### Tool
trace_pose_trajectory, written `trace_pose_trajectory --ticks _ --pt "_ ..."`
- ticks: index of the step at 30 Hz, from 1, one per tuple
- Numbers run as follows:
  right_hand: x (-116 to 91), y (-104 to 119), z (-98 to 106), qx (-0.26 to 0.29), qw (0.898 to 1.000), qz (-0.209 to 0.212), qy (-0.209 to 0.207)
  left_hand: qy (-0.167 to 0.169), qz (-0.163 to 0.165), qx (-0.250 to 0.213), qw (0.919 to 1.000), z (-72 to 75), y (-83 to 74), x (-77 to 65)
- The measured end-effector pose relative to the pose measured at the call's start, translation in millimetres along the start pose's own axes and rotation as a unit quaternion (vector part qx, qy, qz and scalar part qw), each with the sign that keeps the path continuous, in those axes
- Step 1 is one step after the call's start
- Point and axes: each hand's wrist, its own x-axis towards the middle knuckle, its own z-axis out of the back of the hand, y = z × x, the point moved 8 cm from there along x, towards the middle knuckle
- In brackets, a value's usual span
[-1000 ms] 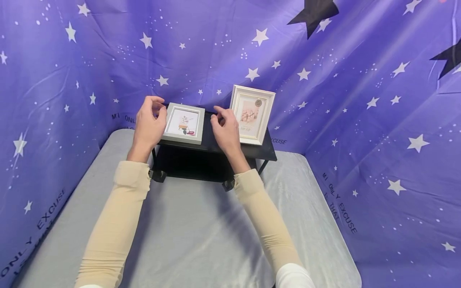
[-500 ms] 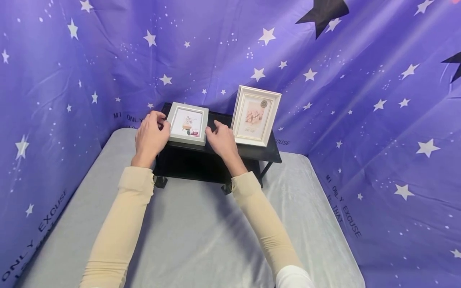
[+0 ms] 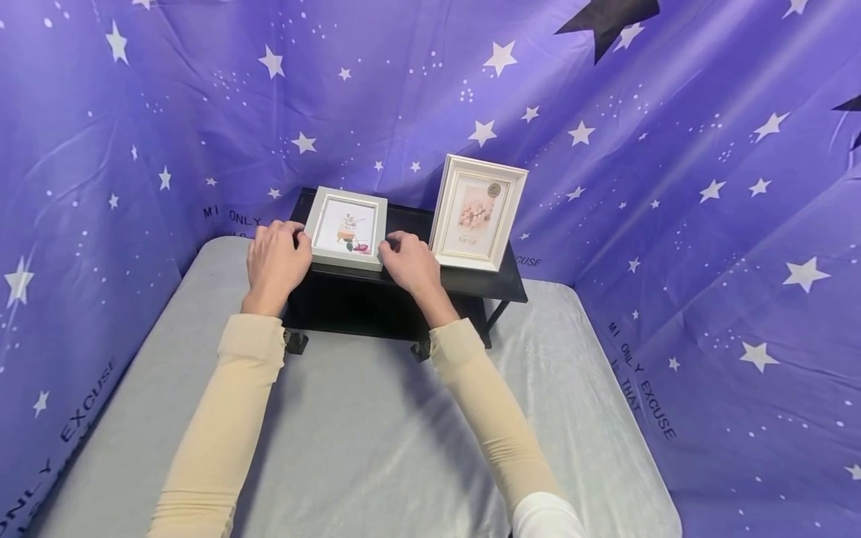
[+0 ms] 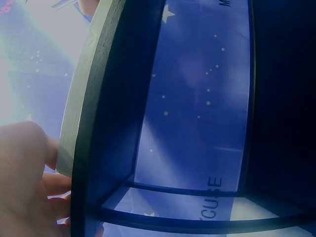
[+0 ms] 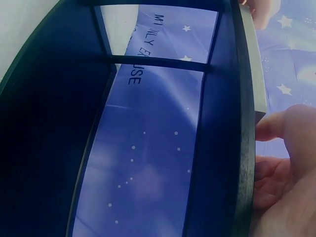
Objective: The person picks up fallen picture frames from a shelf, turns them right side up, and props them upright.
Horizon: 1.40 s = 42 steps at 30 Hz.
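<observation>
Bright head view, soft shadows on grey cloth (image 3: 363,441) at lower center, pale sheen on purple curtain (image 3: 699,112) at upper right, dim blue-tinted wrist views (whitish glare, upper left of the left one), black shelf (image 5: 222,128) edges bowed.

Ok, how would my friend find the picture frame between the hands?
Look for the black shelf on the grey surface. On its top, between the left hand and the right hand, is a pale grey frame. It lies flat, while the white frame to its right stands up.
</observation>
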Motion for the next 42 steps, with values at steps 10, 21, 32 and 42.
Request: trace_pose_trajectory --ticks 10,21,32,42 --pt "4.6 1.2 -4.8 -0.005 1.000 -0.005 0.019 0.030 -0.016 0.006 0.9994 -0.7 1.3 3.4" --pt "4.9 3.0 -8.8 -0.018 0.999 0.003 0.039 0.062 -0.028 -0.004 0.9977 -5.8 0.5 3.6" --pt "3.7 2.3 -10.3 -0.007 0.998 0.008 0.061 0.045 -0.028 -0.022 0.9983 -5.5 -2.5 0.6" --pt "1.7 0.1 -12.1 0.018 0.997 0.017 0.068 0.019 -0.032 -0.034 0.9987 -2.8 -3.9 -0.5"
